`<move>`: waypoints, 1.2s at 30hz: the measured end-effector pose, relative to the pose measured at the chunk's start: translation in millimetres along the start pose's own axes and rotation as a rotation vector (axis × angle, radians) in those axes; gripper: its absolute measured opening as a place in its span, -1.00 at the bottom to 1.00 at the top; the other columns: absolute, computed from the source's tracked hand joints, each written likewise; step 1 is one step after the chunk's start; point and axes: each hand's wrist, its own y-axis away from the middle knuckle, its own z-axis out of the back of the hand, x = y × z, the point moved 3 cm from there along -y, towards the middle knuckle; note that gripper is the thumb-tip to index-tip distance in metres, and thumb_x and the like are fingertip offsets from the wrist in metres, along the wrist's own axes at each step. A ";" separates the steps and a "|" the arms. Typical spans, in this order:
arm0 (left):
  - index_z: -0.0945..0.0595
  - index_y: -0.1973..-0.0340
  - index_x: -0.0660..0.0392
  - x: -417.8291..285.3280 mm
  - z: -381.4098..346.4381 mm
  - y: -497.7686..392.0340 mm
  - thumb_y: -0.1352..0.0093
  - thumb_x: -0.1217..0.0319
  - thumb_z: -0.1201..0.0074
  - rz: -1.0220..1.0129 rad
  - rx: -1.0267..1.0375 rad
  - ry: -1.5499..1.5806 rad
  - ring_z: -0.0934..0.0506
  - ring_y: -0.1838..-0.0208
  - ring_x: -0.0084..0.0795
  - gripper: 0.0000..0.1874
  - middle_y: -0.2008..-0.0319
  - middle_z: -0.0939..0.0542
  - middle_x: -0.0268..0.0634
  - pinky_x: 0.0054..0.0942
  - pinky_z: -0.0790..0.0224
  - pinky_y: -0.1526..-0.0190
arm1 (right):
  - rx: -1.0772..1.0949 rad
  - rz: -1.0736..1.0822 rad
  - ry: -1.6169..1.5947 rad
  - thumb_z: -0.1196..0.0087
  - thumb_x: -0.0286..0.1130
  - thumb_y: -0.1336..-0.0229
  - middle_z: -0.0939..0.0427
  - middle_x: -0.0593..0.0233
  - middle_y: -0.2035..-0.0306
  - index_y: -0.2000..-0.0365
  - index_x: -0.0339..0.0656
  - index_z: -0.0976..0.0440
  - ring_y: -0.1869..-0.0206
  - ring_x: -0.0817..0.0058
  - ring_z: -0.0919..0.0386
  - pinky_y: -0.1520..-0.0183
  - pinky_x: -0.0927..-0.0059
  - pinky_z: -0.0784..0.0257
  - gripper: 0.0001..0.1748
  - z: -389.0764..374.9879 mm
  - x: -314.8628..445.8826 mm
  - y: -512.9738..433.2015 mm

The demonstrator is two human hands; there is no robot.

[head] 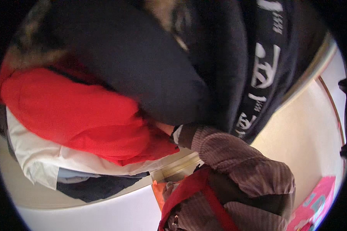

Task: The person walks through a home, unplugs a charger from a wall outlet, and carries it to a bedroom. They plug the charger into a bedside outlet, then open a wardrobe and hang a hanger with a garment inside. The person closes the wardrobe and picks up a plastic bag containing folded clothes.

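My right arm in a brown striped sleeve (234, 144) reaches up and to the left. Only the wrist and a bit of my right hand (165, 128) show, between a red garment (75, 109) and a large black garment (150, 63); the fingers are hidden. A dark band circles that wrist. Beneath the red one hang a white garment (75, 158) and a dark garment (101, 187). Partly covered by a red strap (188, 187) on my clothing, my left hand (168, 192) is beside an orange item (157, 192); its grip is unclear.
Black cloth with a white-patterned stripe (266, 66) fills the upper right. Blurred brown patches (31, 57) lie at the upper left. Beige floor (303, 124) spreads on the right, with a pink patterned item (315, 202) at the lower right. A pale surface (98, 213) borders the bottom.
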 end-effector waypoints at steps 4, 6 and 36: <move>-0.35 -0.02 0.21 -6.4 1.7 -5.3 -0.21 0.34 -0.07 0.004 0.066 -0.044 -0.43 0.11 -0.36 -0.52 0.13 -0.47 -0.21 -0.38 -0.26 0.07 | -0.018 -0.065 0.057 0.02 -0.37 0.02 -0.36 -0.02 0.02 -0.03 -0.16 -0.25 0.02 0.08 -0.37 -0.03 0.24 -0.29 -0.48 19.6 4.1 22.0; -0.36 -0.01 0.21 -9.6 3.1 -6.9 -0.21 0.34 -0.08 -0.002 0.098 -0.064 -0.43 0.12 -0.36 -0.52 0.14 -0.47 -0.21 -0.38 -0.26 0.08 | -0.013 -0.090 0.082 0.02 -0.37 0.02 -0.37 -0.02 0.03 -0.03 -0.15 -0.26 0.03 0.07 -0.38 -0.01 0.24 -0.30 -0.49 26.6 7.4 32.4; -0.46 0.11 0.29 6.5 -26.2 48.8 -0.14 0.29 -0.14 -0.129 0.148 -0.104 -0.48 0.23 -0.39 -0.54 0.27 -0.53 -0.15 -0.41 -0.33 0.22 | -0.995 -0.066 0.219 0.00 -0.39 -0.08 -0.25 -0.01 -0.03 -0.06 -0.35 -0.16 -0.04 0.21 -0.29 -0.09 0.37 -0.19 -0.46 466.1 -11.0 171.4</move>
